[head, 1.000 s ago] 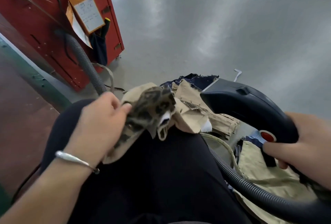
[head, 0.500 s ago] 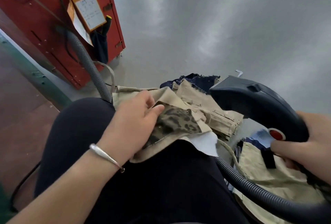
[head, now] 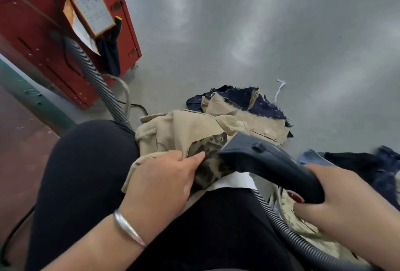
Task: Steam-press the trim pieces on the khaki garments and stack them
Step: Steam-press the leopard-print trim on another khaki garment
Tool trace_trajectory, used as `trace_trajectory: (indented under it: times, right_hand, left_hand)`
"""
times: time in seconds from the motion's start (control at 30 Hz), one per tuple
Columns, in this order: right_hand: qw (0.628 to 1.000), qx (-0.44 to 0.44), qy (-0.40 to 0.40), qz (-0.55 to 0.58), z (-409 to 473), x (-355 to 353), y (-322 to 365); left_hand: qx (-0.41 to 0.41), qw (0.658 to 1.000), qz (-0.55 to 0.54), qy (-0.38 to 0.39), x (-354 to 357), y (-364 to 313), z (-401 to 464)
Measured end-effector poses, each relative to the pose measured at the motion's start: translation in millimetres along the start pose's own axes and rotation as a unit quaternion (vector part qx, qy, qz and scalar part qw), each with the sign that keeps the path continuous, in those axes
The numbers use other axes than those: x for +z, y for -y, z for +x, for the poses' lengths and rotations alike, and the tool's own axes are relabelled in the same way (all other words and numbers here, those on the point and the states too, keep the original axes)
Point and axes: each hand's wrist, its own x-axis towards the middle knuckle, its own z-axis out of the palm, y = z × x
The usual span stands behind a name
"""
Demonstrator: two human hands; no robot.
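So my left hand [head: 160,182] is lying flat on the khaki garment [head: 179,128] spread over my lap, fingers straight, index tip pinning down the edge of the leopard-print trim piece [head: 207,162]. There's a silver bangle [head: 127,229] on that wrist. My right hand [head: 344,203] is wrapped around the handle of the dark steam iron [head: 268,162], thumb sitting right by the red button [head: 295,197], and the iron's nose is down on the trim, just beside my left fingertips. A grey ribbed hose [head: 287,229] runs from the iron across my black-trousered leg. Further out on the grey floor [head: 238,32] there's a heap of khaki and navy pieces [head: 242,106], more fabric off to my right, and a red cabinet [head: 32,39] with an orange-edged card [head: 91,4] hanging on it at the upper left.
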Motion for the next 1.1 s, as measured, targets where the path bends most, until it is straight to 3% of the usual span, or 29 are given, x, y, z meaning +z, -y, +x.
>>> trace_trajectory:
  times: [0.17, 0.33, 0.47, 0.77, 1.0, 1.1]
  right_hand:
    - [0.995, 0.01, 0.036, 0.09, 40, 6, 3]
    - [0.994, 0.013, -0.008, 0.111, 93, -5, 17]
    - [0.992, -0.015, -0.028, 0.118, 85, -34, 6]
    - [0.995, -0.026, 0.091, 0.032, 51, -19, -7]
    - [0.995, -0.04, -0.016, 0.095, 96, -15, 20]
    - [0.988, -0.014, -0.067, 0.139, 103, -27, 19]
  left_hand:
    - [-0.004, 1.0, -0.007, 0.023, 2, -3, -2]
    - [-0.013, 0.999, -0.032, 0.027, 1, -5, -3]
    - [-0.035, 0.997, -0.056, 0.033, -2, -4, -6]
    - [-0.022, 0.995, -0.067, 0.066, -2, -6, -15]
    - [0.002, 0.988, -0.044, 0.151, -15, -9, -14]
    - [-0.013, 0.993, -0.024, 0.118, -18, -10, -21]
